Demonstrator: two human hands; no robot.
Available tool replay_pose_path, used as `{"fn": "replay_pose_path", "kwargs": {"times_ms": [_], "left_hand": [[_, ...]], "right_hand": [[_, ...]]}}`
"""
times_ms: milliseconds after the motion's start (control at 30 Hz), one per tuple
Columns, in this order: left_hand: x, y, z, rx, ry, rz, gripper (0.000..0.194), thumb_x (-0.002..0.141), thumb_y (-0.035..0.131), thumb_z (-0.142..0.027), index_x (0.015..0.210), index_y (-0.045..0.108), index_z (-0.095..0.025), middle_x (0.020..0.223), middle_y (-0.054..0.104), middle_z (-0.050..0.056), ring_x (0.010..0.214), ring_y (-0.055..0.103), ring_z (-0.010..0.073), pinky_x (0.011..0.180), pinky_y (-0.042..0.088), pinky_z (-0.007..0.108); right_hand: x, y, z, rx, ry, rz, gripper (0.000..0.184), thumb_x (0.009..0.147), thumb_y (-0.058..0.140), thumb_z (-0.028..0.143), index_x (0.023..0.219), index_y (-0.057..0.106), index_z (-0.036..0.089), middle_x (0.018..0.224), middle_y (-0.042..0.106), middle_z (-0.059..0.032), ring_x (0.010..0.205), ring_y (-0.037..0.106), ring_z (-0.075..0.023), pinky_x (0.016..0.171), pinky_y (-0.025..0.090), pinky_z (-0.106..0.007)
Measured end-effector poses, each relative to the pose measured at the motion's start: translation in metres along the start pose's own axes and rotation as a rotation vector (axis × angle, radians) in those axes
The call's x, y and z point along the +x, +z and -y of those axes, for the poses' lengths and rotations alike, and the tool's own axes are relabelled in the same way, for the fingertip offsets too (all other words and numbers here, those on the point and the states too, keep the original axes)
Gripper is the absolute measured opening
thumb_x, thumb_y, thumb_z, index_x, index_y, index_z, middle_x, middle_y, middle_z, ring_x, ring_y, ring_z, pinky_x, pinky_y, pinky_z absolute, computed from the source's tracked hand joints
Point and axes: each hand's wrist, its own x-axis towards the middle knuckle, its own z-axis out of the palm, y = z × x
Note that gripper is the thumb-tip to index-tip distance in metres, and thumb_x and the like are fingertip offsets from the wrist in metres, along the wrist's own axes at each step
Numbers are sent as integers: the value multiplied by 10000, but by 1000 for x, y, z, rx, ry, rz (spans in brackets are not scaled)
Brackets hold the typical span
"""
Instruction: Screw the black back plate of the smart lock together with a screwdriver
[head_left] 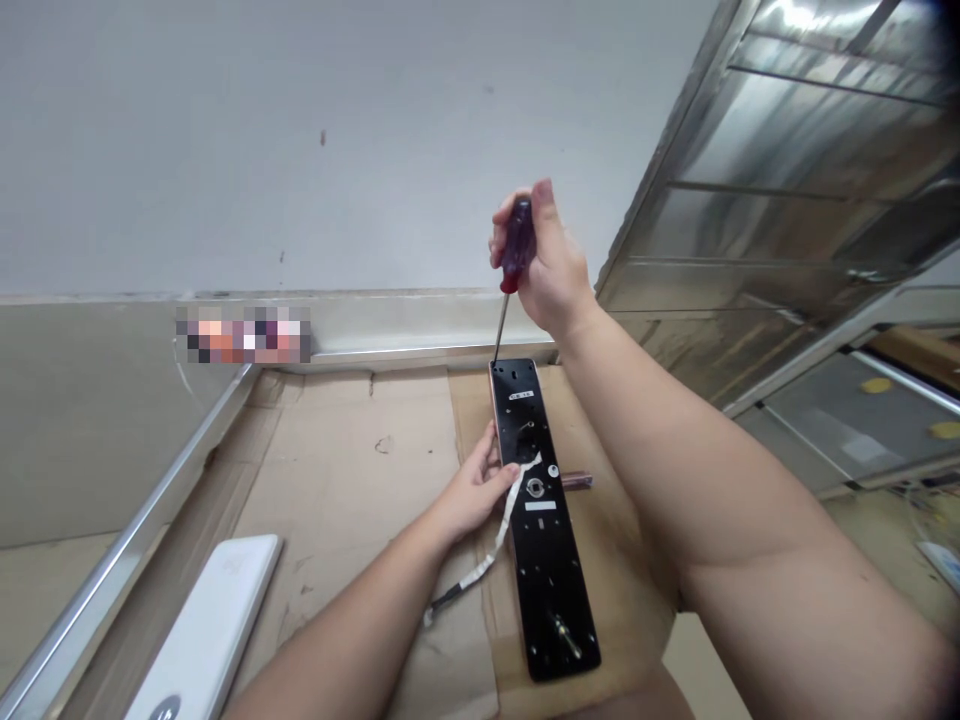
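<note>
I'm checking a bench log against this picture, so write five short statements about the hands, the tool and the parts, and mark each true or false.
1. The right hand grips a screwdriver. True.
2. The left hand holds the left edge of the long black panel. True.
3. The screwdriver's tip is at the panel's end nearest the person. False: it is at the far end.
4. The white-wrapped cable lies coiled to the right of the panel. False: it runs off past the panel's left edge, over the cardboard.
5. The white oblong unit lies to the right of the panel. False: it lies to the left.
</note>
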Motion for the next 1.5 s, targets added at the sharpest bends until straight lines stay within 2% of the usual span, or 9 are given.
{"fn": "replay_pose_path", "kwargs": {"times_ms": [200,467,700,833,967,1067,1167,1367,1500], "left_hand": [[0,1,-1,-6,-11,5,922,869,761,-305,1602,201,-317,1486,534,142,1238,613,264,1077,437,431],[-2,6,-7,-2,-22,-2,916,862,763,-303,1599,218,-303,1423,591,148,1219,624,281,1072,433,457],[-3,9,-12,1,-19,-6,913,852,775,-306,1595,245,-295,1358,639,144,1234,614,289,1067,443,455],[-3,9,-13,22,-4,-12,907,856,771,-302,1595,246,-299,1380,625,141,1266,590,295,1098,415,475],[-4,9,-14,17,-8,12,874,866,760,-318,1586,266,-323,1392,621,120,1230,618,278,1084,435,462],[-4,9,-14,36,9,31,832,885,740,-308,1580,283,-326,1378,631,114,1208,632,257,1081,440,435],[-4,9,-14,25,-14,19,850,880,745,-304,1585,270,-314,1361,638,128,1208,631,264,1075,443,441],[-4,7,-11,1,-12,5,857,871,756,-294,1582,279,-313,1396,611,133,1249,606,275,1089,427,444],[-2,4,-7,31,-6,20,862,896,727,-298,1597,227,-309,1356,635,137,1226,622,270,1069,445,438]], "right_hand": [[-6,3,1,62,-4,-89,526,862,431,809,864,483,285,571,423,64,421,354,-98,393,293,-249],[-4,1,-2,-61,-95,-13,516,849,498,785,852,530,270,692,531,19,600,536,-119,505,428,-249],[-5,1,6,81,42,-109,546,820,462,835,863,506,293,577,463,54,438,397,-115,384,257,-267],[-7,2,2,13,-30,-172,552,776,537,836,854,462,294,643,476,50,525,461,-113,422,311,-246],[-1,-2,4,-19,-13,-68,589,795,479,853,788,505,265,663,500,17,583,527,-128,500,436,-271],[0,-2,8,45,55,26,602,815,437,855,765,517,261,562,422,38,463,430,-117,436,390,-277],[-5,2,11,96,51,-21,561,801,494,838,790,494,278,536,388,63,399,327,-102,374,288,-263],[-2,2,11,7,80,-79,581,765,540,844,751,483,265,651,526,16,561,537,-135,443,413,-263],[3,1,14,32,172,39,596,799,477,851,732,496,258,541,451,38,450,451,-123,388,358,-265]]}}
